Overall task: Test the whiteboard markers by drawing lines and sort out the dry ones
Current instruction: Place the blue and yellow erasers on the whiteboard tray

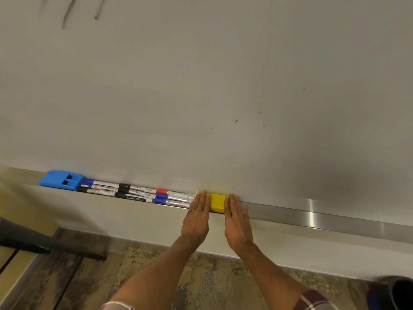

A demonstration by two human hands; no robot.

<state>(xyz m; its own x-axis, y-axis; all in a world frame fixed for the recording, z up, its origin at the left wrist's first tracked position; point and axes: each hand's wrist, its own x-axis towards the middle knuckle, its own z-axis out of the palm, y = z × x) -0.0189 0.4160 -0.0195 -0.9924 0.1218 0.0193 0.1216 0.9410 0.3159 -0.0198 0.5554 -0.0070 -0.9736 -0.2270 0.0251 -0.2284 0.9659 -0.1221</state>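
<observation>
The whiteboard (201,86) in front of you is mostly bare, with a few dark strokes (69,12) near its upper left corner, so you have plenty of room for test lines. Along its bottom edge runs the metal tray (312,211), and the markers (138,193) lie bunched lengthwise in its left half, between a blue plastic block (62,180) at the left end and a yellow block (218,202) near the middle. Your left hand (196,218) and right hand (238,224) rest flat on the tray with fingers straight, one on each side of the yellow block; neither holds anything. The left fingertips lie over the near ends of the markers. You probably need to pick one marker, so take the one at the tray's front edge with your left hand, lifting it out instead of dragging it, since the others lie tight against it and could roll off. Uncap it with your right hand and draw on bare board, away from the existing strokes, so that a faint line is easy to judge.
</observation>
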